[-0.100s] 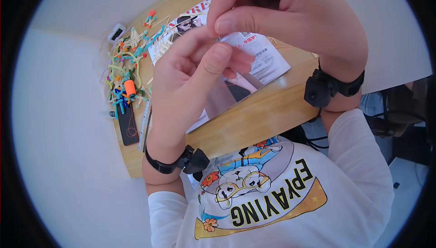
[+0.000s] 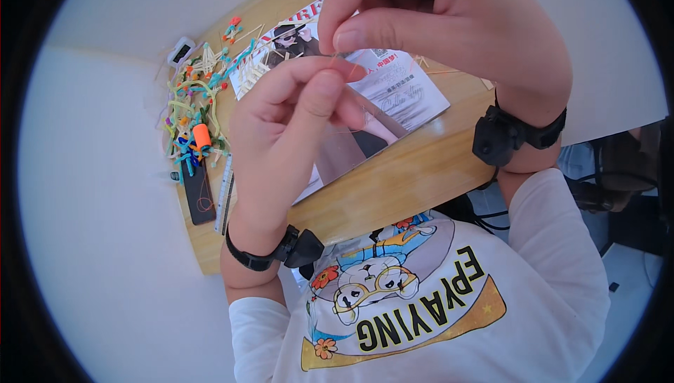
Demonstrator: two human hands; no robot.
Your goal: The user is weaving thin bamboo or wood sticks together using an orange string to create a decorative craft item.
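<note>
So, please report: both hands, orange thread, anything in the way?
Left hand and right hand raised over magazine, fingertips close together. Orange thread by left fingertips; exact grip unclear. Colourful pieces lie left, not between hands.

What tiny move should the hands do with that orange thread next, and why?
Maybe ease the left hand gently away from the right hand: their fingers are very close together, and the orange thread by the left fingers is so thin that its end can't be made out.
</note>
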